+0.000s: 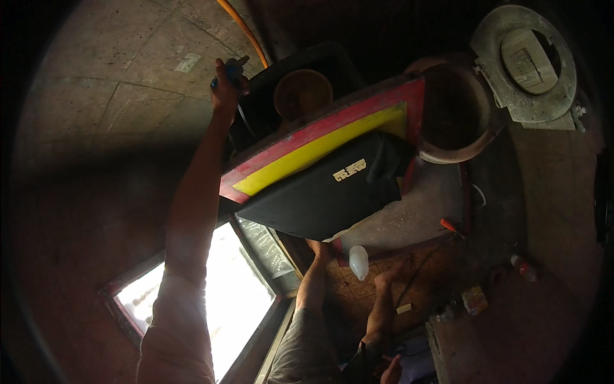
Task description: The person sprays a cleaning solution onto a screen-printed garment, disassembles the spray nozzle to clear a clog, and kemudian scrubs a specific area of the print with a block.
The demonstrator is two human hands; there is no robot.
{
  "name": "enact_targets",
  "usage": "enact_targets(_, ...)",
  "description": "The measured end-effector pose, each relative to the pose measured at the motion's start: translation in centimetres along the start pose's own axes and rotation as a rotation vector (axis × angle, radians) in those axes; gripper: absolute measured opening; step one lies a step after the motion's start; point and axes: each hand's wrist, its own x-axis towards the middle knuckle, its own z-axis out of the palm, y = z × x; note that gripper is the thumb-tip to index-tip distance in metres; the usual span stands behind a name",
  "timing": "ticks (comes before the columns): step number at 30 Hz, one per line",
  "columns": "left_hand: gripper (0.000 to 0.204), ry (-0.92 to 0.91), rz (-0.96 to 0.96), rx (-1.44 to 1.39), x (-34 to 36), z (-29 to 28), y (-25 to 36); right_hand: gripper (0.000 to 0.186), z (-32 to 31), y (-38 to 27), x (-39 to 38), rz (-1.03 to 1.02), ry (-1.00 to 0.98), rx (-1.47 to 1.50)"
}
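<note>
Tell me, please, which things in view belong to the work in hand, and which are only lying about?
Likely in the work:
blue-and-grey handheld tool, in the left grip
black cloth with pale print
yellow panel with red border, partly hidden by the cloth

Apparently just lying about:
orange-handled tool
whitish rounded bottle-like container
small pale rectangular block

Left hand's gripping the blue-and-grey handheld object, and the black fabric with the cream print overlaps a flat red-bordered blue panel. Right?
One error: the flat red-bordered panel is yellow, not blue, as the head view shows. The rest holds: the left hand grips the blue-and-grey handheld object, and the black fabric with the cream print overlaps the panel.
</note>
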Motion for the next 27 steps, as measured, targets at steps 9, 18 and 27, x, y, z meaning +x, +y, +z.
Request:
enact_targets(9, 0.055, -0.03, 0.005, -0.034, 0.2, -0.6, -0.2, 0.072, 0.1, 0.7, 0.5, -0.071, 0.011, 0.0)
enact_targets(18, 0.063, 0.067, 0.025, -0.09, -0.1, -0.4, -0.3, 0.071, 0.6, 0.8, 0.6, -0.056, 0.081, 0.018)
enact_targets(27, 0.06, -0.025, 0.048, -0.089, 0.6, -1.2, -0.5, 0.072, 0.2, 0.0, 0.3, -0.015, 0.066, -0.085)
